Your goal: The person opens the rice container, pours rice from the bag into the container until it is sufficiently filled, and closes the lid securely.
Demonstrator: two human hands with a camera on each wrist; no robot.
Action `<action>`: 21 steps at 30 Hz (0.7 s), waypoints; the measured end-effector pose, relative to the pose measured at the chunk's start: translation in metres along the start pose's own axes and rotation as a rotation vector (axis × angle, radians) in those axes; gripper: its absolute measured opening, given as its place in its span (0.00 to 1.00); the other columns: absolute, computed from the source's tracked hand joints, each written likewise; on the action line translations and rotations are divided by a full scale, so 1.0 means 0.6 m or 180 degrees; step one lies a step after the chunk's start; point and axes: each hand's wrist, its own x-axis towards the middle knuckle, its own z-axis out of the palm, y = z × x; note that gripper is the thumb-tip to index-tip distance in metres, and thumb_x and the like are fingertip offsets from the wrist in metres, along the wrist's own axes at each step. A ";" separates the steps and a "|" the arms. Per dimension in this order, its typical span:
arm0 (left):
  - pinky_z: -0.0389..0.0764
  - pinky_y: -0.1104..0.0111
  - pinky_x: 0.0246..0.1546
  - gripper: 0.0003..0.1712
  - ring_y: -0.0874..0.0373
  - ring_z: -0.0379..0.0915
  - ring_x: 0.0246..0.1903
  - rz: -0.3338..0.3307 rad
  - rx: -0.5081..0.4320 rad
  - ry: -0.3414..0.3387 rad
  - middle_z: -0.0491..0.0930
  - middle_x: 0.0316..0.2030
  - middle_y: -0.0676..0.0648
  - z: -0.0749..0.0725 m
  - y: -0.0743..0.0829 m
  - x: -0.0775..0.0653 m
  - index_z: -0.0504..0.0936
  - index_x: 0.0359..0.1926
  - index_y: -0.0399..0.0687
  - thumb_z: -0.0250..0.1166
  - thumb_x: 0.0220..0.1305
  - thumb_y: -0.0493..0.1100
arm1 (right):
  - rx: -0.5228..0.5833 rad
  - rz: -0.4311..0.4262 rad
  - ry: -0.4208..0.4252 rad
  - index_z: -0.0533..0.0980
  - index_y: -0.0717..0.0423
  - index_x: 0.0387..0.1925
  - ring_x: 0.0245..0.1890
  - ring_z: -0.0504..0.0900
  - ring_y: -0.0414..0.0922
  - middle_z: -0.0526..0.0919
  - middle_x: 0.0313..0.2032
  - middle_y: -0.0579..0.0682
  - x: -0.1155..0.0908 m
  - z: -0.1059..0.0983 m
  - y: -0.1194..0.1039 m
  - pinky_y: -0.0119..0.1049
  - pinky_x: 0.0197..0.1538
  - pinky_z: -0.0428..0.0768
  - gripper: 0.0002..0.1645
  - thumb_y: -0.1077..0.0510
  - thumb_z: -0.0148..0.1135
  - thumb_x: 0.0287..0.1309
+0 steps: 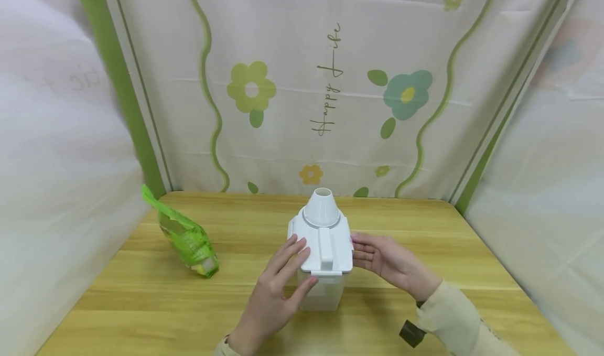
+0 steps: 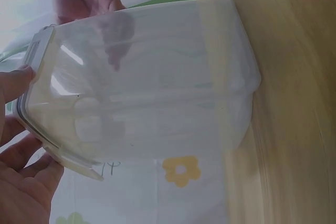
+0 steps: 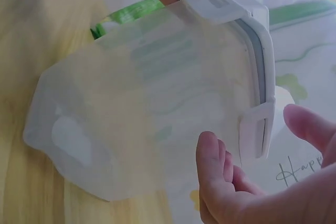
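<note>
A white lidded storage container [image 1: 323,288] with a translucent body stands upright on the table; its lid [image 1: 311,251] carries a ridge handle and a white cone-shaped spout [image 1: 322,209]. My left hand [image 1: 278,288] holds the lid's near left corner. In the left wrist view its thumb rests at the front clip [image 2: 39,51] and its fingers touch the left side clip [image 2: 79,166], which sticks outward. My right hand [image 1: 389,264] is beside the container's right side. The right wrist view shows its thumb and fingers spread apart around the right side clip [image 3: 255,132], with nothing gripped between them.
A crumpled green bag [image 1: 189,240] lies on the wooden table [image 1: 141,309] to the left. Pale flower-printed cloth [image 1: 292,41] hangs behind the table and along both sides. A dark block-like object [image 1: 412,333] hangs by the right sleeve.
</note>
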 end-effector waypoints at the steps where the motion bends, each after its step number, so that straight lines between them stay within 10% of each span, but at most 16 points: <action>1: 0.66 0.59 0.64 0.27 0.39 0.62 0.65 0.0006 -0.0004 0.0001 0.71 0.63 0.39 0.000 0.000 0.000 0.76 0.61 0.36 0.68 0.65 0.45 | -0.0041 0.0028 0.0038 0.76 0.69 0.51 0.49 0.81 0.51 0.82 0.46 0.58 0.002 0.002 -0.004 0.47 0.59 0.76 0.17 0.60 0.60 0.67; 8: 0.66 0.59 0.65 0.27 0.39 0.62 0.65 0.0037 -0.0008 0.0003 0.71 0.63 0.39 0.000 -0.003 0.000 0.76 0.61 0.36 0.66 0.67 0.46 | -0.0306 0.0127 0.0028 0.59 0.79 0.64 0.47 0.82 0.50 0.81 0.48 0.58 0.010 0.006 -0.022 0.46 0.56 0.78 0.34 0.64 0.62 0.65; 21: 0.65 0.59 0.65 0.27 0.39 0.61 0.66 -0.0004 -0.0003 -0.0055 0.69 0.64 0.39 0.000 -0.003 -0.001 0.75 0.63 0.36 0.65 0.68 0.47 | -0.0056 0.0450 -0.0363 0.51 0.81 0.67 0.48 0.82 0.52 0.79 0.49 0.63 0.033 -0.011 -0.036 0.49 0.60 0.74 0.34 0.71 0.54 0.68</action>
